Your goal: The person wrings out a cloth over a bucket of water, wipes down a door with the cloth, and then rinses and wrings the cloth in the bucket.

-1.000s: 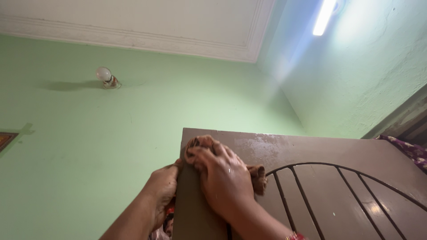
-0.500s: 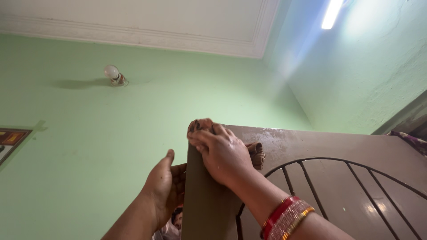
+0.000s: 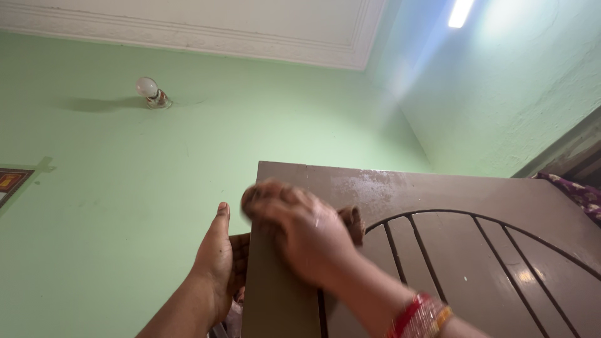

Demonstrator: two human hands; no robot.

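Pressing brown cloth (image 3: 350,220) against face of brown door (image 3: 476,263) near its top corner, right hand (image 3: 300,235) closed over it, motion-blurred; left hand (image 3: 220,263) open, flat against door's edge; red bangles (image 3: 419,316) on right wrist; green wall (image 3: 113,206), bulb (image 3: 149,91) beyond

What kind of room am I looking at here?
Most likely a room in a home. Green painted walls meet a white moulded ceiling, a bare bulb sticks out of the wall, and the right hand presses a brown cloth on a brown door.
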